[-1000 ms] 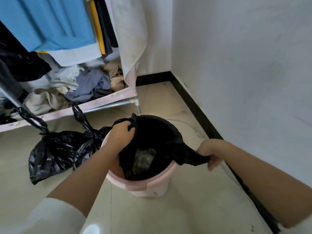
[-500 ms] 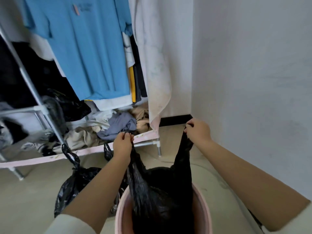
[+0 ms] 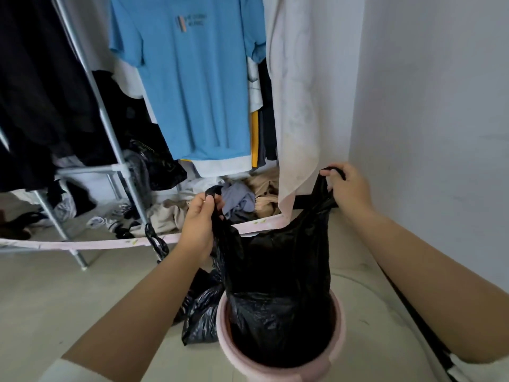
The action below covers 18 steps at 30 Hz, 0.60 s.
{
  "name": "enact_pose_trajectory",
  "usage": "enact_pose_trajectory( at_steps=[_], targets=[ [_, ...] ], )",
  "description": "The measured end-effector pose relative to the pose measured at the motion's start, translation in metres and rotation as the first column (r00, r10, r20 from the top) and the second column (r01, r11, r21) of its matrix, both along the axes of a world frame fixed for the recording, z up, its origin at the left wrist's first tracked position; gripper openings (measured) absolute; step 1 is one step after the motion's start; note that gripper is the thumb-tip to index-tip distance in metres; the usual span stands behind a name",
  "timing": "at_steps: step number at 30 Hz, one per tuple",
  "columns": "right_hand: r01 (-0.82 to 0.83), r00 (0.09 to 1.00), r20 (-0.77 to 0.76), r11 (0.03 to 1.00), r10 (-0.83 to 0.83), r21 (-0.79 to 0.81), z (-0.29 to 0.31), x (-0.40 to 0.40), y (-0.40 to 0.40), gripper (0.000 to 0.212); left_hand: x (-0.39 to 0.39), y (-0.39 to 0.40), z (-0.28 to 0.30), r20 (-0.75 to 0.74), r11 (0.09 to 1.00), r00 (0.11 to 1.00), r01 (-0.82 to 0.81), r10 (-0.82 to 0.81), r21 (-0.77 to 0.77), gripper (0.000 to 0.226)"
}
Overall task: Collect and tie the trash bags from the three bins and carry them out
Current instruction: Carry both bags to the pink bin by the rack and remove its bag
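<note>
With the left hand [image 3: 197, 227] and right hand [image 3: 348, 188] each pinching a handle of the black trash bag [image 3: 278, 277], half-raised inside the pink bin [image 3: 281, 366], thin plastic could honestly rip if it's yanked.

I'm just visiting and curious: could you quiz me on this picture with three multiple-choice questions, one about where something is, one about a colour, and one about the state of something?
1. Where does the lower part of the black trash bag sit?
A. on the clothes rack
B. inside the pink bin
C. on a table

2. What colour is the T-shirt hanging straight ahead?
A. blue
B. red
C. green

3. What is the state of the bag's two handles?
A. knotted together
C. held apart, untied
B. lying on the floor

Answers:
1 B, the bin's rim rings the bag's bottom.
2 A, its fabric is plainly blue.
3 C, the left hand and right hand each grip one handle, with a gap between.
</note>
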State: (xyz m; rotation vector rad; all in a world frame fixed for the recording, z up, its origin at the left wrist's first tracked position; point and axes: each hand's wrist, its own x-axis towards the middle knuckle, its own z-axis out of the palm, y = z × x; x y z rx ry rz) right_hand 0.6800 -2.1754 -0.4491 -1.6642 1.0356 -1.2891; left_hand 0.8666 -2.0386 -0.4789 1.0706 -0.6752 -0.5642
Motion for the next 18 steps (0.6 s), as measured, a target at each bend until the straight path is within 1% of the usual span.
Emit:
enact_pose_trajectory(
  at_steps=[2,4,6,7,8,9,11,13,16,18],
  targets=[
    [-0.003,0.999,0.042,0.999,0.001,0.046,0.002,0.005,0.003,0.028,0.003,0.006,0.002,0.091,0.998,0.996,-0.02,0.016,0.053,0.034],
    [-0.014,0.998,0.055,0.997,0.009,0.076,0.005,0.012,0.006,0.026,0.008,0.013,0.004,0.139,0.996,0.989,0.031,-0.043,0.084,0.034],
    [-0.073,0.997,0.034,0.994,0.071,0.084,0.015,0.024,0.012,0.02,0.015,0.021,0.016,0.076,0.981,0.979,0.184,-0.187,0.056,0.032],
    [-0.122,0.993,0.008,0.99,0.122,0.074,0.025,0.032,0.018,0.022,0.019,0.024,0.024,0.023,0.969,0.969,0.245,-0.245,0.015,0.031],
    [-0.169,0.985,-0.03,0.984,0.171,0.052,0.036,0.042,0.024,0.026,0.023,0.026,0.035,-0.012,0.962,0.962,0.273,-0.273,-0.031,0.031],
    [-0.211,0.974,-0.08,0.977,0.211,0.015,0.049,0.053,0.031,0.028,0.027,0.026,0.046,-0.014,0.965,0.967,0.254,-0.255,-0.066,0.031],
    [-0.271,0.952,-0.166,0.96,0.256,-0.075,0.082,0.075,0.047,0.03,0.035,0.028,0.073,0.011,0.987,0.994,0.112,-0.112,-0.117,0.031],
    [-0.303,0.944,-0.187,0.94,0.273,-0.157,0.119,0.096,0.062,0.033,0.046,0.038,0.106,0.011,0.983,0.998,-0.053,0.056,-0.176,0.032],
    [-0.352,0.924,-0.259,0.891,0.282,-0.285,0.175,0.125,0.087,0.038,0.071,0.068,0.157,0.028,0.93,0.966,-0.238,0.256,-0.279,0.032],
    [-0.383,0.911,-0.303,0.849,0.281,-0.364,0.204,0.147,0.108,0.033,0.091,0.092,0.185,0.079,0.901,0.936,-0.303,0.342,-0.31,0.03]
  ],
)
